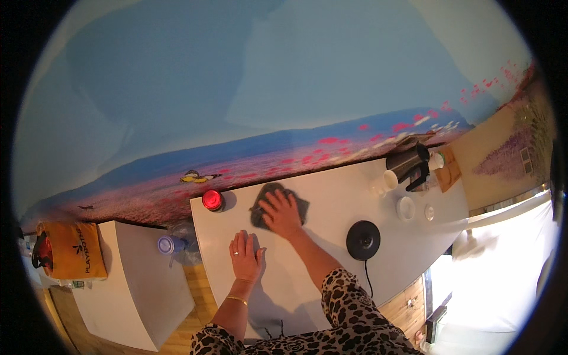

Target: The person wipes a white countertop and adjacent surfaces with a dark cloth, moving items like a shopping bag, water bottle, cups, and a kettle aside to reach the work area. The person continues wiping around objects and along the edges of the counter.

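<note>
My right hand (280, 214) presses on a dark grey cloth (262, 195) near the table's back edge, its fingers spread across the top. The cloth is bunched and slightly blurred. My left hand (245, 261) rests palm down on the white tabletop (306, 275), holding nothing, with the thumb apart from the fingers. Behind and left of it, at the table's back left corner, stands a jar with a red lid (213, 200). A round black kettle base (363, 240) with a cord lies to the right of my right forearm.
On the table's right are a dark kettle (408, 164), a white cup (389, 179), a white bowl (405, 208) and a small white lid or dish (429, 212). At left, a white cabinet (151, 275) bears an orange bag (73, 250); a blue-lidded cup (171, 244) stands near the gap.
</note>
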A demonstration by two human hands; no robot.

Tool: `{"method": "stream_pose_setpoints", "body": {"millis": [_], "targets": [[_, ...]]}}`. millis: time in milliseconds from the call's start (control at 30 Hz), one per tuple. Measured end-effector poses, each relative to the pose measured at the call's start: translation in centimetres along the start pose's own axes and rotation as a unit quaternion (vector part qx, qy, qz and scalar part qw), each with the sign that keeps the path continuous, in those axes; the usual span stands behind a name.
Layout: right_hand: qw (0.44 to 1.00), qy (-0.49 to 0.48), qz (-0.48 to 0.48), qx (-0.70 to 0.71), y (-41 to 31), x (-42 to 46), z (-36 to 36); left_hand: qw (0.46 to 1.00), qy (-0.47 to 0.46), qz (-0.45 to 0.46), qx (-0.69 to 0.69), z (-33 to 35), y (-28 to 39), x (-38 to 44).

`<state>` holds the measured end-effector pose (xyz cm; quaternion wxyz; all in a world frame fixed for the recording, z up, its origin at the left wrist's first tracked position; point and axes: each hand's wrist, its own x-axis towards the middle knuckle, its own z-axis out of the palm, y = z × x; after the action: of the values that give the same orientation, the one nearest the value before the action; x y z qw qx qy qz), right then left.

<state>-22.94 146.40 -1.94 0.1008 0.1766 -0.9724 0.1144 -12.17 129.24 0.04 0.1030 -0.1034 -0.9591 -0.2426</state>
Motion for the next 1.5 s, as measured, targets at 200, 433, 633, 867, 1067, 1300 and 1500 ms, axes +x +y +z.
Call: {"method": "stream_pose_setpoints", "body": {"millis": [200,433,633,867,1067,1300,1500], "targets": [[0.966,0.039,0.228,-0.112,8.3,-2.3,-2.6,1.0,-0.012,0.008,0.025,-0.1,0.2,0.0],[0.991,0.027,0.108,-0.073,1.4,-7.9,-3.3,0.999,-0.021,-0.003,0.028,0.1,0.3,0.1],[0.981,0.028,0.168,-0.091,9.4,-4.7,-3.7,0.999,-0.022,0.012,0.039,0.1,0.1,0.1],[0.941,0.049,0.291,-0.162,14.5,-2.1,-3.4,0.998,-0.041,0.007,0.054,0.0,0.2,-0.1],[0.977,0.047,0.171,-0.12,11.2,-6.4,-3.8,0.998,-0.034,0.015,0.052,0.0,0.2,0.0],[0.928,0.044,0.327,-0.172,16.3,-6.1,-5.1,0.997,-0.024,0.028,0.065,0.2,0.1,0.0],[0.959,0.017,0.251,-0.127,12.1,-7.1,-4.2,0.997,-0.036,0.02,0.068,0.0,0.2,0.2]]}}
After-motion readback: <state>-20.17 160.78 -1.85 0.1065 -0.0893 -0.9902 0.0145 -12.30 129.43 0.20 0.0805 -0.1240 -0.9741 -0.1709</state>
